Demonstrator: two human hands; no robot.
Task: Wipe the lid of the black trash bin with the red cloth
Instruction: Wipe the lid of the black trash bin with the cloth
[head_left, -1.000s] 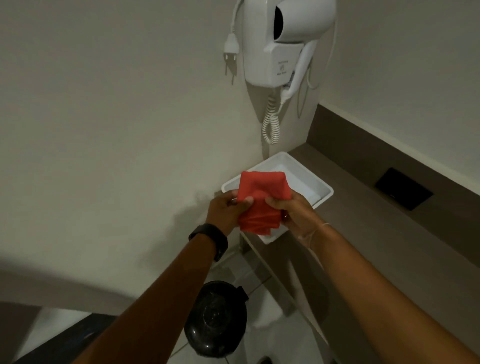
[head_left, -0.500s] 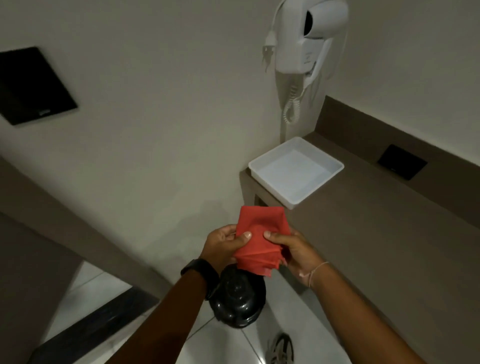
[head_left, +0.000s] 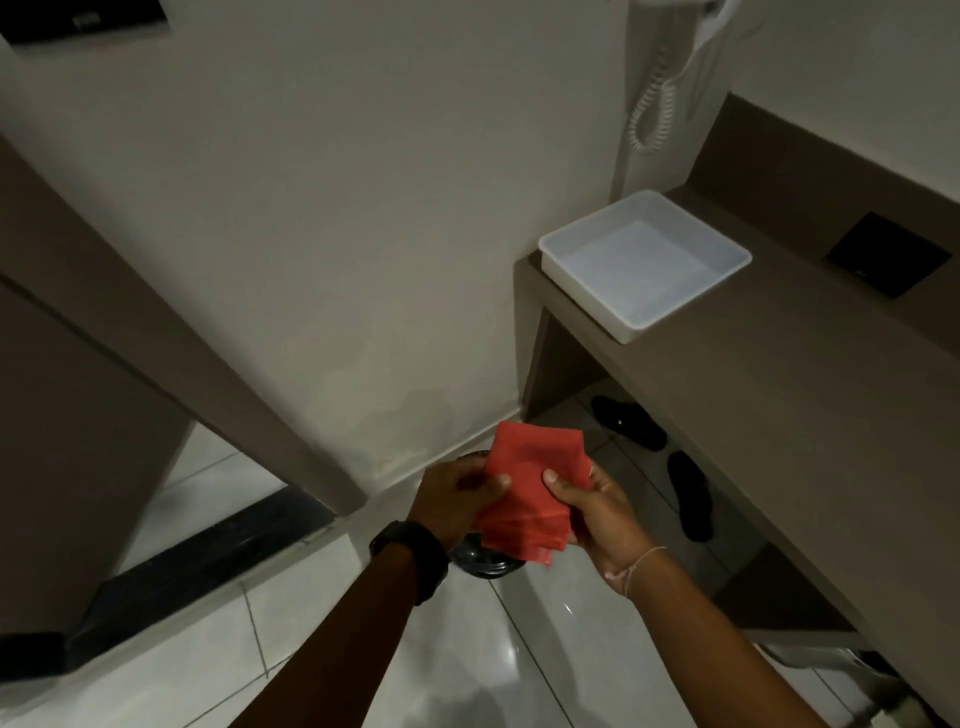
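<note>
The folded red cloth (head_left: 530, 488) is held up in front of me by both hands. My left hand (head_left: 452, 499) grips its left edge, thumb on top. On the cloth's right side is my right hand (head_left: 592, 509), also with the thumb on top. The black trash bin (head_left: 480, 564) stands on the floor directly below the hands, by the wall corner. Only a small dark arc of its lid shows under the cloth and my left wrist; the rest is hidden.
A brown counter (head_left: 779, 415) runs along the right with a white tray (head_left: 644, 262) on its end. Dark slippers (head_left: 688, 493) lie on the tiled floor under it. A brown panel (head_left: 156, 364) slants at the left. A wall dryer's coiled cord (head_left: 649, 104) hangs above.
The view has tipped further down toward the floor. Both hands with the cloth have come lower, away from the tray, and now cover most of the bin.
</note>
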